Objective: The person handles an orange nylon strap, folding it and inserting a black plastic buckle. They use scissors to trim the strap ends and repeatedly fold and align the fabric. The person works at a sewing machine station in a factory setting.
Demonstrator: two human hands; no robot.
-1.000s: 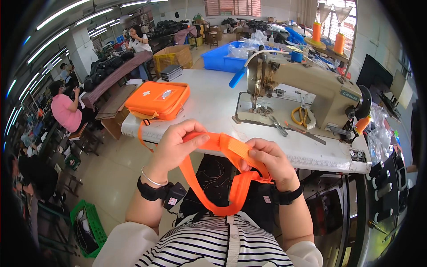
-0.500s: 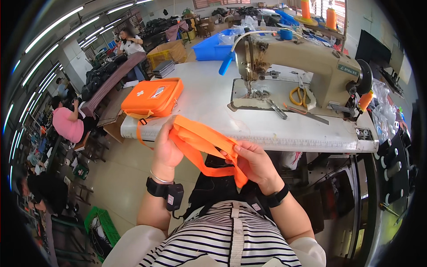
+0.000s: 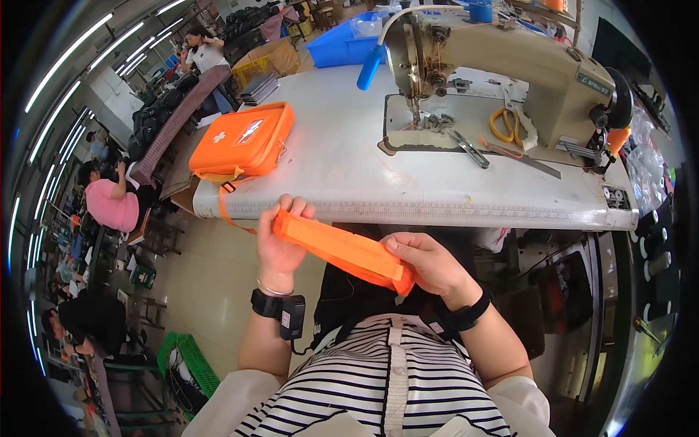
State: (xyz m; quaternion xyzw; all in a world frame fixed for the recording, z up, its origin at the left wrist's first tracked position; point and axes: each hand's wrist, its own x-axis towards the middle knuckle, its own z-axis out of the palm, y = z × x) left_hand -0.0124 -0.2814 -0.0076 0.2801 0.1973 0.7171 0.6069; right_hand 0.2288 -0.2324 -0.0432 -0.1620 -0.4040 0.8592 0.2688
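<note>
Your left hand [image 3: 280,237] grips the orange strap [image 3: 342,251] at its 10 o'clock end; your right hand [image 3: 429,268] pinches the 4 o'clock end. Its earlier hanging loop is now gathered flat, 7 o'clock from the sewing machine [image 3: 510,62].

The folded orange strap [image 3: 338,246] partly hides the left fingers [image 3: 299,206], while the upper edge crops an orange spool [image 3: 555,4].

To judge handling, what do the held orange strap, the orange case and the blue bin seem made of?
Orange strap: probably woven synthetic webbing, matte, in flat folded layers.
Orange case: perhaps coated fabric; smooth, slight sheen, boxy shape.
Blue bin: likely plastic; smooth, straight walls.
</note>
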